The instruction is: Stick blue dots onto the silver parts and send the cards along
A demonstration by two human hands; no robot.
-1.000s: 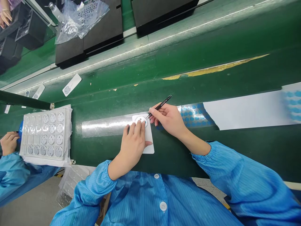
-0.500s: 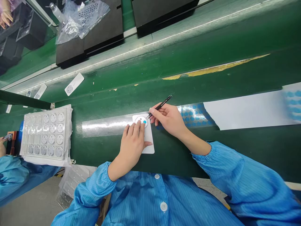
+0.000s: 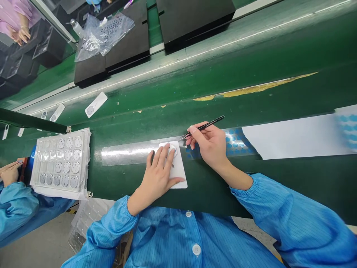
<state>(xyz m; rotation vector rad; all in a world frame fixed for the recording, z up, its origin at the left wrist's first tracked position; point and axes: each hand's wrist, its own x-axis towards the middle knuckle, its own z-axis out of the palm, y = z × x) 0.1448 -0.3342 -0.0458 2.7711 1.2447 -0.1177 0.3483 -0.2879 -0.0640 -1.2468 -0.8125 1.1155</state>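
Observation:
My left hand lies with its fingers spread over a white card-like plate, covering part of the round piece at its upper end. The plate rests over a clear plastic strip. In my right hand are thin black tweezers, gripped between thumb and fingers. Their tips point left, just off the plate's upper right corner; I cannot make out anything between them. Partly behind the right hand runs a clear film with blue dots.
A clear tray with several round discs sits at left, beside a co-worker's hand. White plates lie on the green surface behind. White backing paper stretches right. Black boxes stand at the back, one carrying a plastic bag.
My right hand has moved right with the tweezers, away from the round piece. The left hand now covers more of that piece, and the blue dot no longer shows. The view has shifted slightly.

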